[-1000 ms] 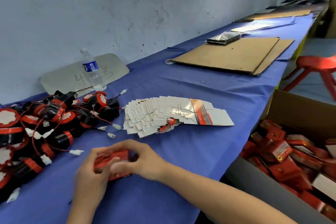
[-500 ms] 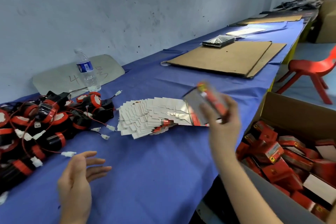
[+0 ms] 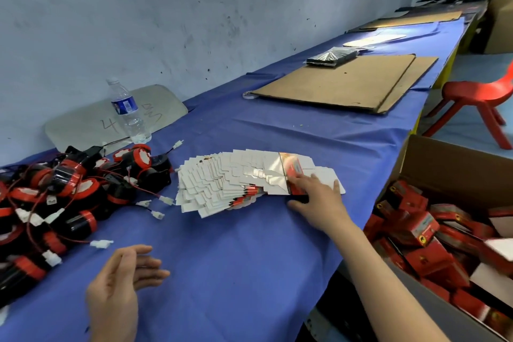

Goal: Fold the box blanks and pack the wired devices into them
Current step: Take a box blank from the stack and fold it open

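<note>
Both forearms bare; left hand (image 3: 122, 280) and right hand (image 3: 319, 197) apparently ungloved (slightly blurred).

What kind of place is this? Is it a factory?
Probably a small packing workshop. A long table holds a pile of wired devices and fanned box blanks, and a big carton beside it is full of finished red boxes.

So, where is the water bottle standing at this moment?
In the head view the water bottle stands upright at the far left of the blue table, near the wall, in front of a grey board and just behind the pile of wired devices.
</note>
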`<state>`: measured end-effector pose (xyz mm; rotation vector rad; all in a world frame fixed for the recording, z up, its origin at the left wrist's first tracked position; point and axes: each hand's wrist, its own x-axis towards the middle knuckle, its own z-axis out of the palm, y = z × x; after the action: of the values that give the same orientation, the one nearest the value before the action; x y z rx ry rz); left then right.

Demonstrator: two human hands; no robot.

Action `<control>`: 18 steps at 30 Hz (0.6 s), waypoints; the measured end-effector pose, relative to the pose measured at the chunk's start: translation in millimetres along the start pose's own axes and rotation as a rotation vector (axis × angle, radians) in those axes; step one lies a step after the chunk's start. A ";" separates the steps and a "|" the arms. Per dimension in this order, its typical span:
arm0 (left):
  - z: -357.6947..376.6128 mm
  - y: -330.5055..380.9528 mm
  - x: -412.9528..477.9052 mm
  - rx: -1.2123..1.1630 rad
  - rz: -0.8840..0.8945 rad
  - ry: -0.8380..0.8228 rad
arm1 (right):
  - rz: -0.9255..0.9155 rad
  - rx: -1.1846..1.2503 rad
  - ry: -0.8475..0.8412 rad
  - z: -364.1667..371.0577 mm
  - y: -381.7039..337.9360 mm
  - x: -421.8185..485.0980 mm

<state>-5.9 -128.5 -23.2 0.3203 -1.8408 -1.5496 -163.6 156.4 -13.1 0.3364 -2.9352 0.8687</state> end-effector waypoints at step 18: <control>5.8 15.5 0.4 0.036 0.021 0.102 | -0.368 1.012 0.315 20.4 -153.2 1.2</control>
<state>-6.1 -120.3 -8.8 0.3879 -1.7884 -1.4605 -130.2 19.9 51.2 0.6586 -1.8447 2.0136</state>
